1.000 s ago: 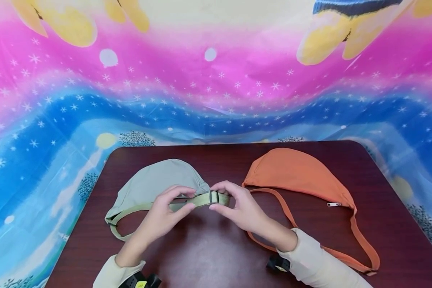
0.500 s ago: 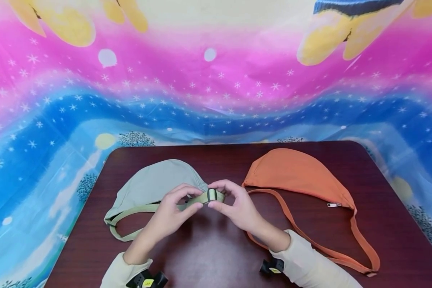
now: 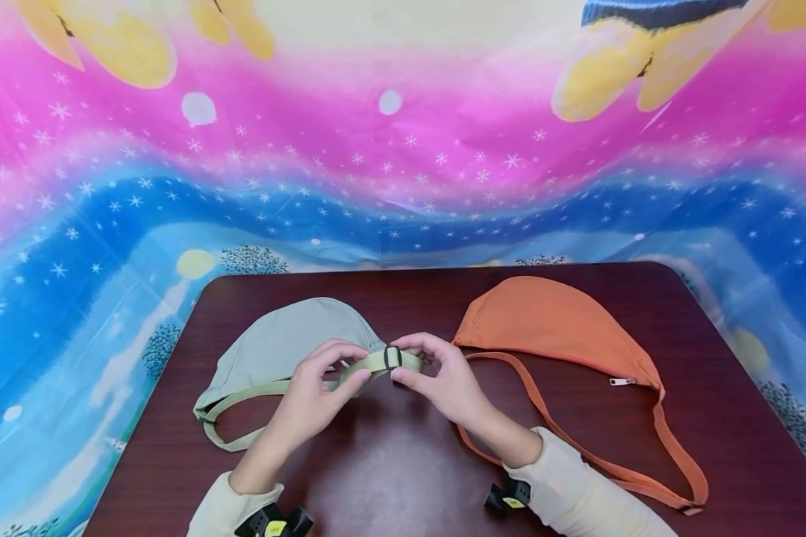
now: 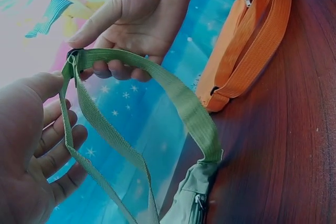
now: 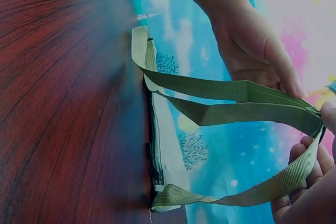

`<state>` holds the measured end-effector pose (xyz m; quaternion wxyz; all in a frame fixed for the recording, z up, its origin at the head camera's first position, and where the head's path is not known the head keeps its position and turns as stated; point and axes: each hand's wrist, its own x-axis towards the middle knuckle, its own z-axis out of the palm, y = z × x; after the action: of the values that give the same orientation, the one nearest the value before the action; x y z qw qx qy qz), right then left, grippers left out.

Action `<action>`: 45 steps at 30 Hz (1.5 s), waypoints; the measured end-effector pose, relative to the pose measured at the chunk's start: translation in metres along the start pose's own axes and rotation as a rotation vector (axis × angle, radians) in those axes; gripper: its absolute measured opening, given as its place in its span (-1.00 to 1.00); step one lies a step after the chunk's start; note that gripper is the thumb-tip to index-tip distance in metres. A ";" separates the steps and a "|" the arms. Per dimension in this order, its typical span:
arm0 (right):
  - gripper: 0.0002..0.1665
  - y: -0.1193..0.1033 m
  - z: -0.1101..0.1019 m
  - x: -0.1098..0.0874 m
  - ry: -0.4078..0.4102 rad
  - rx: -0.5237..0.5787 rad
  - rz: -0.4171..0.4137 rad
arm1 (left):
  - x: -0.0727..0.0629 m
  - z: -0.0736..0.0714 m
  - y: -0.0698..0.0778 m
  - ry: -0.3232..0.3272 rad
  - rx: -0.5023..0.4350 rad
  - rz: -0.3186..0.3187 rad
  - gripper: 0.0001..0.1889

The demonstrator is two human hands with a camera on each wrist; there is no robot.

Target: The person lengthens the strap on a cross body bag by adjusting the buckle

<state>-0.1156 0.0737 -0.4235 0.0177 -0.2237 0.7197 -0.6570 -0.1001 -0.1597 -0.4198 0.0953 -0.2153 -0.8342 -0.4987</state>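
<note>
- L hand [image 3: 316,388]: grip closed on the green strap [image 4: 184,98], thumb & forefinger pinching it just beside the slider.
- R hand [image 3: 453,380]: grip also taken, thumb & forefinger pinching the same strap right at the dark slider [image 3: 392,358].
- Both hands near each other, slider btwn the fingertips, a bit nearer the R.
- Strap held up off the surface [image 3: 389,462] there; rest of it loops back to the bag, w/ one bend lying past the bag's L end.
- Grey-green bag [image 3: 295,339]: on the surface, L side, just behind the L hand, curved edge facing away from the person.
- Orange bag [image 3: 551,321]: on the surface to the R, apart from the grey-green one, curved edge also away; metal zip pull [image 3: 622,382] nr its R end.
- Orange strap [image 3: 677,447]: loops toward the person, partly under the R forearm from where I'm stood.
- Cream sleeves [image 3: 587,485], black cam [image 3: 275,522] etc. at each wrist.
- Bkgd: pink/blue snowflake cloth [image 3: 376,186] behind the surface.
</note>
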 end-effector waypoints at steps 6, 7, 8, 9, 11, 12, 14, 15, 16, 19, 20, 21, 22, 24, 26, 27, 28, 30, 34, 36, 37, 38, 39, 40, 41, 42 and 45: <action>-0.62 0.001 0.001 0.000 -0.019 0.046 -0.024 | 0.000 0.001 -0.001 -0.001 -0.002 0.028 -0.75; -0.62 0.002 0.001 0.000 -0.022 0.059 -0.023 | 0.000 0.002 -0.001 -0.003 -0.003 0.030 -0.75; -0.62 0.002 0.001 0.000 -0.026 0.071 -0.022 | 0.000 0.002 -0.001 -0.003 -0.005 0.033 -0.76; -0.62 0.003 0.002 0.000 -0.028 0.079 -0.023 | 0.000 0.003 -0.001 -0.003 -0.006 0.035 -0.76; -0.62 0.004 0.003 0.000 -0.031 0.091 -0.026 | 0.001 0.004 0.000 -0.001 -0.009 0.039 -0.76; -0.63 0.005 0.003 0.000 -0.031 0.092 -0.029 | 0.001 0.004 0.000 0.002 -0.009 0.042 -0.76; -0.64 0.006 0.004 0.000 -0.027 0.091 -0.033 | 0.002 0.006 0.001 0.005 -0.010 0.043 -0.76; -0.65 0.006 0.004 0.000 -0.026 0.088 -0.035 | 0.002 0.006 0.001 0.005 -0.009 0.044 -0.76; -0.65 0.006 0.005 0.000 -0.027 0.077 -0.034 | 0.003 0.006 0.001 0.006 -0.011 0.045 -0.76; -0.66 0.006 0.007 0.000 -0.032 0.044 -0.023 | 0.003 0.008 0.003 0.001 -0.014 0.041 -0.75; -0.66 0.006 0.008 0.000 -0.032 0.036 -0.019 | 0.003 0.008 0.003 -0.002 -0.012 0.036 -0.74; -0.67 0.006 0.008 0.000 -0.029 0.032 -0.018 | 0.003 0.008 0.003 -0.006 -0.009 0.029 -0.72; -0.67 0.006 0.008 0.000 -0.025 0.033 -0.017 | 0.003 0.008 0.003 -0.014 -0.008 0.019 -0.70; -0.67 0.006 0.008 -0.001 -0.015 0.058 -0.022 | 0.003 0.007 0.003 -0.034 -0.003 -0.006 -0.63; -0.67 0.006 0.007 0.000 -0.009 0.082 -0.029 | 0.001 0.006 0.000 -0.050 0.005 -0.032 -0.58; -0.67 0.006 0.007 0.000 -0.007 0.092 -0.029 | -0.001 0.005 -0.002 -0.057 0.003 -0.042 -0.56; -0.67 0.006 0.006 0.000 -0.006 0.099 -0.029 | -0.002 0.004 -0.004 -0.061 0.002 -0.052 -0.54; -0.67 0.006 0.006 0.001 -0.002 0.103 -0.026 | -0.006 0.003 -0.009 -0.054 0.001 -0.052 -0.57; -0.67 0.005 0.006 0.002 0.016 0.099 -0.007 | -0.009 0.001 -0.016 -0.025 -0.007 -0.027 -0.65; -0.68 0.005 0.006 0.002 0.019 0.101 0.003 | -0.010 0.001 -0.016 -0.011 -0.013 -0.012 -0.67; -0.68 0.005 0.007 0.003 0.019 0.102 0.007 | -0.010 0.002 -0.016 -0.007 -0.018 -0.006 -0.67; -0.68 0.005 0.007 0.003 0.019 0.102 0.011 | -0.009 0.002 -0.016 -0.003 -0.019 -0.002 -0.68; -0.68 0.005 0.008 0.003 0.019 0.102 0.012 | -0.009 0.002 -0.015 0.001 -0.022 0.001 -0.68; -0.69 0.005 0.009 0.003 0.017 0.104 0.011 | -0.009 0.002 -0.015 0.003 -0.023 0.003 -0.69; -0.69 0.006 0.010 0.003 0.015 0.104 0.013 | -0.009 0.002 -0.015 0.004 -0.025 0.003 -0.69; -0.69 0.006 0.011 0.003 0.015 0.100 0.014 | -0.009 0.003 -0.014 0.004 -0.025 0.002 -0.70; -0.70 0.008 0.014 0.003 0.002 0.075 0.025 | -0.007 0.004 -0.012 0.004 -0.023 -0.002 -0.70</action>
<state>-0.1161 0.0595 -0.4321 0.0336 -0.2135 0.6972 -0.6835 -0.0988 -0.1627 -0.4343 0.0938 -0.2145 -0.8286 -0.5086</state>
